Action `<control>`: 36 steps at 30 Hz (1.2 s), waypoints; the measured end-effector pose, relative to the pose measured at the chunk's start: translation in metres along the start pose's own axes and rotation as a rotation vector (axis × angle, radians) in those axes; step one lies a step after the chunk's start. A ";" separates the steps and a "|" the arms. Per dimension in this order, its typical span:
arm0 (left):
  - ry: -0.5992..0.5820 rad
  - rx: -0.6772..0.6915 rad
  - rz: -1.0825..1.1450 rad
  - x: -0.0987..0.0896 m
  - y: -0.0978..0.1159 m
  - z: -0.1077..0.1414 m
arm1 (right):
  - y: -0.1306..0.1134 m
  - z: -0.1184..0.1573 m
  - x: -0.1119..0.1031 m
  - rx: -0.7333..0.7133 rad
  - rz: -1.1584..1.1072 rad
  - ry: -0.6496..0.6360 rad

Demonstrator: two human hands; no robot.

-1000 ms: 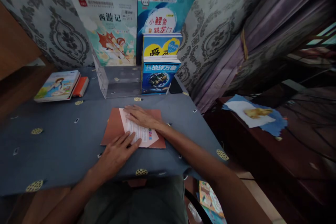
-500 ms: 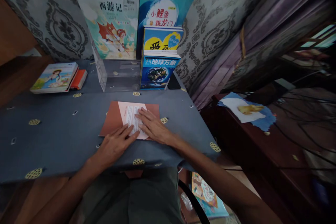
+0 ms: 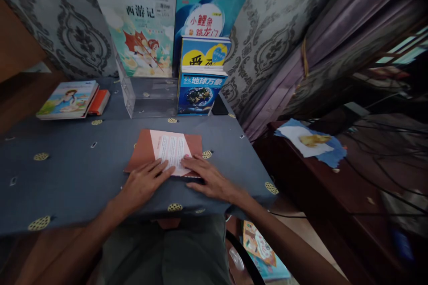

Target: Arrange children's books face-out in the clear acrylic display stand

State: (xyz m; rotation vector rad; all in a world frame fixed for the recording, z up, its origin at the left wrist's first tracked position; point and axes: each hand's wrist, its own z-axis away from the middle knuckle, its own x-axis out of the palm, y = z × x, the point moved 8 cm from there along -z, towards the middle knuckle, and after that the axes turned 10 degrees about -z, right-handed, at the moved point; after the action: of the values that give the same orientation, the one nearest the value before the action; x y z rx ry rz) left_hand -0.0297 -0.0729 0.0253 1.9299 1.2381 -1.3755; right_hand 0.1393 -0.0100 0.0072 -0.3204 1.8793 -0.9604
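A reddish-brown sheet (image 3: 142, 149) with a pale pink band of printed text lies on the grey-blue tablecloth (image 3: 76, 173) in front of me; whether it is a folded sheet or a thin booklet I cannot tell. My left hand (image 3: 143, 181) rests on its lower left edge, fingers stretched over the printed band. My right hand (image 3: 209, 177) lies at its lower right edge, fingertips on the paper and the thumb apart on the cloth. Both hands are open and grip nothing.
A clear stand (image 3: 152, 106) at the back holds several children's books, among them a white-green one (image 3: 143, 40) and a blue one with a globe (image 3: 199, 93). Two books (image 3: 68, 100) lie at the left. A dark red side table (image 3: 301, 187) with cables stands at the right.
My right hand has slid down toward me along the sheet, uncovering more of the printed text. My left hand has stayed nearly in place. The view has shifted slightly.
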 end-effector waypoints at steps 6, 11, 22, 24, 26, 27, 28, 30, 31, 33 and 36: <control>0.164 -0.091 0.242 -0.028 -0.020 -0.004 | 0.033 0.001 -0.044 0.117 -0.184 0.289; 0.191 -0.327 0.460 -0.041 -0.050 -0.005 | 0.044 -0.022 -0.051 0.140 -0.393 0.376; 0.444 -0.858 1.131 -0.047 -0.107 -0.005 | 0.051 -0.077 -0.041 0.130 -1.020 0.511; 0.531 -0.884 1.263 -0.045 -0.111 -0.010 | 0.037 -0.090 -0.036 0.095 -0.997 0.418; 0.635 -0.896 1.357 -0.044 -0.116 -0.016 | 0.025 -0.098 -0.037 0.056 -0.957 0.364; 0.674 -0.899 1.394 -0.043 -0.119 -0.019 | 0.020 -0.101 -0.040 0.042 -0.934 0.358; 0.696 -0.899 1.428 -0.041 -0.121 -0.021 | 0.017 -0.102 -0.044 0.033 -0.911 0.360; 0.701 -0.904 1.494 -0.035 -0.124 -0.024 | 0.015 -0.103 -0.051 0.033 -0.860 0.375; 0.683 -0.906 1.526 -0.030 -0.125 -0.025 | 0.015 -0.102 -0.053 0.040 -0.833 0.384; 0.631 -0.921 1.577 -0.019 -0.124 -0.025 | 0.016 -0.099 -0.053 0.054 -0.787 0.399; 0.571 -0.961 1.614 -0.004 -0.121 -0.021 | 0.020 -0.094 -0.046 0.071 -0.743 0.408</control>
State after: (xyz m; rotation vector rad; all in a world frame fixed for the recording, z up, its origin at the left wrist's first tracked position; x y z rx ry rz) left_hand -0.1239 0.0009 0.0526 1.6481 0.0690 0.5309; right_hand 0.0862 0.0749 0.0432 -0.8709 2.1174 -1.6828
